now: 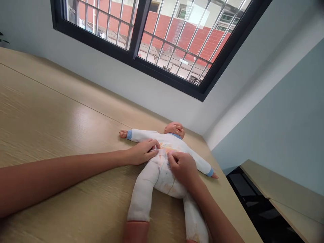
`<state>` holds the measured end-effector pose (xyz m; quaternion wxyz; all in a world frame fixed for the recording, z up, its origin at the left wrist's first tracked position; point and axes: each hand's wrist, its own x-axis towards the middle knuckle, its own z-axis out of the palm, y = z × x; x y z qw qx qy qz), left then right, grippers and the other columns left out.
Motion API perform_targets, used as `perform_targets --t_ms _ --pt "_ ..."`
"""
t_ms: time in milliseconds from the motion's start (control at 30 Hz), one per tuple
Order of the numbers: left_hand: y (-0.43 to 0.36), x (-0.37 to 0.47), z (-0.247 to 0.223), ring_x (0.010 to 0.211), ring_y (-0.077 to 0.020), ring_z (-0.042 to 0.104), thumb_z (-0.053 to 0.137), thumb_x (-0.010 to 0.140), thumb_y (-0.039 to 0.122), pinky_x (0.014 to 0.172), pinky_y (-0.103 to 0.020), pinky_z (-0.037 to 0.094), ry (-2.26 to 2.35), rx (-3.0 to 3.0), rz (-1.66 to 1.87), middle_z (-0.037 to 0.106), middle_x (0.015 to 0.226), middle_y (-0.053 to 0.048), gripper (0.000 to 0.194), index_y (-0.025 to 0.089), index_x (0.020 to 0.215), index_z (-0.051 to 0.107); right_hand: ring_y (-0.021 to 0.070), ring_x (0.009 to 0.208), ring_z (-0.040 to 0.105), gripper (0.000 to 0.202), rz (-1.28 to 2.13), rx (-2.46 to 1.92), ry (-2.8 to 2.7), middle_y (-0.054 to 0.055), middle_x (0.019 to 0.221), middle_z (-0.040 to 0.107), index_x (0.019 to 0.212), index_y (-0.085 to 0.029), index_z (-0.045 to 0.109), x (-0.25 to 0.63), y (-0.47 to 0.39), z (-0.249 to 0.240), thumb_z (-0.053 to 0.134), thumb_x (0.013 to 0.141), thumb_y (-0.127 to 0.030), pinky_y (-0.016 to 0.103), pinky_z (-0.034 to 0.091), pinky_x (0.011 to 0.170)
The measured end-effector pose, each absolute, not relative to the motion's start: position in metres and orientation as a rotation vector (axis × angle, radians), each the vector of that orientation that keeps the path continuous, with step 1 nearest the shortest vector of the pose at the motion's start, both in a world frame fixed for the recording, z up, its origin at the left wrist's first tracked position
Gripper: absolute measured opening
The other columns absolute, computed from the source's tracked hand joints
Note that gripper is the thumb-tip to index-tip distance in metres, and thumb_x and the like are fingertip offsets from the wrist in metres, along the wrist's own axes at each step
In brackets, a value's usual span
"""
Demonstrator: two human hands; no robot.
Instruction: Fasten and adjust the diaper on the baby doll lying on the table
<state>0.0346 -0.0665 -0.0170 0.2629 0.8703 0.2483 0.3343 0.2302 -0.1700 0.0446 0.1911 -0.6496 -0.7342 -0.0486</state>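
Observation:
A baby doll in a white romper with blue cuffs lies on its back on a light wooden table, head toward the wall, arms spread. My left hand rests flat on the doll's chest and side, fingers pressing the cloth. My right hand sits on the doll's belly, fingertips pinching the romper's fabric near the middle of the chest. Both hands meet at the front of the garment. The doll's bare feet reach the bottom edge of the view.
A barred window with a black frame is in the wall behind the table. The table's right edge drops to a dark gap, with another wooden surface beyond it at the lower right.

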Motion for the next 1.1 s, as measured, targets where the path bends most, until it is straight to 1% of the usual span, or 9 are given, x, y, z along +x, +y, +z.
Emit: perform_targets --t_ms 233,533,833,967,1100 --pt "-0.0683 0.0335 -0.0149 0.086 -0.0199 0.055 0.045 0.098 0.038 0.080 -0.034 0.045 0.692 2.352 0.876 0.056 0.095 -0.004 0.024 0.021 0.110 0.058 0.0117 0.055 0.029 0.046 -0.151 -1.839 -2.040 -0.002 0.052 0.038 0.056 -0.017 0.038 0.2292 -0.1713 0.0442 0.042 0.095 -0.040 0.032 0.014 0.057" --pt "-0.0681 0.0336 -0.0138 0.087 -0.0199 0.055 0.046 0.098 0.035 0.081 -0.034 0.044 0.662 2.373 0.889 0.056 0.095 -0.004 0.022 0.021 0.111 0.057 0.0114 0.054 0.029 0.048 -0.146 -1.823 -2.039 -0.003 0.052 0.038 0.056 -0.017 0.036 0.2320 -0.1707 0.0418 0.043 0.095 -0.043 0.031 0.016 0.057" --pt "-0.0705 0.0331 -0.0126 0.085 -0.0191 0.054 0.046 0.098 0.035 0.078 -0.033 0.044 0.659 2.362 0.894 0.054 0.091 -0.003 0.020 0.021 0.108 0.057 0.0112 0.054 0.028 0.048 -0.142 -1.817 -2.033 -0.002 0.052 0.038 0.055 -0.016 0.036 0.2314 -0.1715 0.0420 0.043 0.094 -0.043 0.031 0.016 0.057" --pt "-0.0713 0.0330 -0.0116 0.087 -0.0190 0.053 0.046 0.098 0.032 0.080 -0.033 0.044 0.661 2.367 0.895 0.054 0.093 -0.003 0.019 0.020 0.108 0.056 0.0114 0.054 0.029 0.048 -0.148 -1.826 -2.044 -0.002 0.051 0.039 0.055 -0.017 0.038 0.2310 -0.1720 0.0428 0.042 0.094 -0.043 0.031 0.015 0.057" --pt "-0.0715 0.0330 -0.0112 0.088 -0.0193 0.053 0.045 0.098 0.034 0.081 -0.034 0.044 0.668 2.364 0.887 0.055 0.094 -0.003 0.020 0.021 0.110 0.056 0.0112 0.054 0.029 0.048 -0.149 -1.827 -2.040 -0.002 0.051 0.038 0.055 -0.016 0.037 0.2307 -0.1720 0.0430 0.042 0.094 -0.043 0.031 0.015 0.057"
